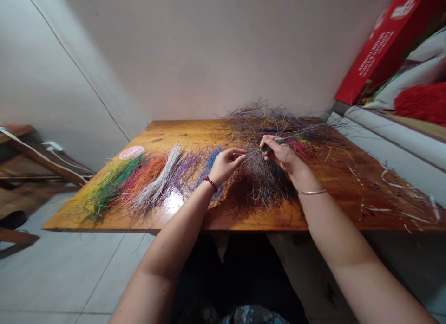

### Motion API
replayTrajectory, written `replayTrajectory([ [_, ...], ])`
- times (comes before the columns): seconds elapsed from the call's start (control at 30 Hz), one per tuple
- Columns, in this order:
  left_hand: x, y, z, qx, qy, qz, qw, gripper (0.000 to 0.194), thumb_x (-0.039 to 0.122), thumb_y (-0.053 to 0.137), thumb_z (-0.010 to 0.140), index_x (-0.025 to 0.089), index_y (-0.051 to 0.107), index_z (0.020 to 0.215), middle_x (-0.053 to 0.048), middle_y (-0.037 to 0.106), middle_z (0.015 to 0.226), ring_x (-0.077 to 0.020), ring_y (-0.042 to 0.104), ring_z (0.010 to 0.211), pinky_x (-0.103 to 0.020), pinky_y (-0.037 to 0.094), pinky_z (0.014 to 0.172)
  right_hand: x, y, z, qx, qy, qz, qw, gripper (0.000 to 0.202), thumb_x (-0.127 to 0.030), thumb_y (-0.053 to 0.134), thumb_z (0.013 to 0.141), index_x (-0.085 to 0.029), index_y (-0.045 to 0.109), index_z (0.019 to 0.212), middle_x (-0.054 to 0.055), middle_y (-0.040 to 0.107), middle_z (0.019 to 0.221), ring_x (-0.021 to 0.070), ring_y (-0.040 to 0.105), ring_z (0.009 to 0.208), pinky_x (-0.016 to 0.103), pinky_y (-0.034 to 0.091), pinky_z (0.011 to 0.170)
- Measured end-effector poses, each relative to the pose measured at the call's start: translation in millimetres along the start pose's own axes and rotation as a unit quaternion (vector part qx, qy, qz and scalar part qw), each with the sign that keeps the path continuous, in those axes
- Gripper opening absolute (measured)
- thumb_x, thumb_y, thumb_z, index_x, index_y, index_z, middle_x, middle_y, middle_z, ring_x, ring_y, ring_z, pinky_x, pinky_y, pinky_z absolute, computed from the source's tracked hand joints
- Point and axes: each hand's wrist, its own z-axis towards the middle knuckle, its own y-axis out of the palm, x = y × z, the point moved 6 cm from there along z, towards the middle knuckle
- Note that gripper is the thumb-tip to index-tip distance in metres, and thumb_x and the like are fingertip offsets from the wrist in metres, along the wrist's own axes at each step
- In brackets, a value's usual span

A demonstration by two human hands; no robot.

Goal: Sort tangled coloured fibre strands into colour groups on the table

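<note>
My right hand (278, 152) is closed around a bundle of thin dark grey strands, whose long ends stick out to the right. Just left of it, my left hand (228, 164) pinches the tips of grey strands between thumb and fingers. Below my hands a pile of grey strands (261, 184) lies on the wooden table (188, 129). Blue strands (210, 164) lie partly behind my left hand. Further left are purple strands (184, 171), a pale grey bundle (160, 180), orange-red strands (141, 178) and green and yellow strands (108, 184).
A tangled heap of mixed dark strands (265, 117) lies at the table's back right. Loose white scraps (414, 217) are scattered at the right. A pink round object (131, 152) sits at the left. A red box (379, 45) stands beyond the right edge, against the wall.
</note>
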Motion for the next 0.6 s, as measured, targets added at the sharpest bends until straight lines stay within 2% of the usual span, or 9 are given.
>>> replayTrajectory([
  [0.1,0.4,0.8,-0.7,-0.006,0.001,-0.013,1.000,0.026,0.035,0.069,0.089,0.016,0.073,0.107,-0.008,0.076,0.099,-0.0138,0.067,0.081,-0.026,0.054,0.075,-1.2,1.4,-0.5,-0.002,-0.001,-0.005,1.000,0.046,-0.063,0.074,0.077,-0.018,0.066,0.072,-0.001,0.057,0.073,0.0058,0.051,0.049,0.019,0.046,0.043],
  [0.33,0.3,2.3,-0.6,-0.020,0.005,0.024,0.999,0.022,0.035,0.068,0.090,0.017,0.076,0.099,-0.007,0.076,0.099,-0.0147,0.066,0.081,-0.026,0.052,0.074,-0.7,4.0,-1.2,-0.004,0.006,-0.018,1.000,0.049,-0.066,0.074,0.075,-0.018,0.065,0.072,-0.001,0.057,0.072,0.0064,0.052,0.049,0.020,0.045,0.043],
  [0.6,0.3,-1.1,-1.3,-0.003,0.031,0.094,0.995,0.024,0.039,0.065,0.091,0.017,0.074,0.088,-0.003,0.072,0.081,-0.0136,0.059,0.070,-0.025,0.045,0.067,-1.3,4.4,-2.1,-0.008,0.002,-0.026,1.000,0.047,-0.064,0.073,0.077,-0.017,0.066,0.074,0.000,0.058,0.076,0.0063,0.054,0.049,0.021,0.046,0.044],
])
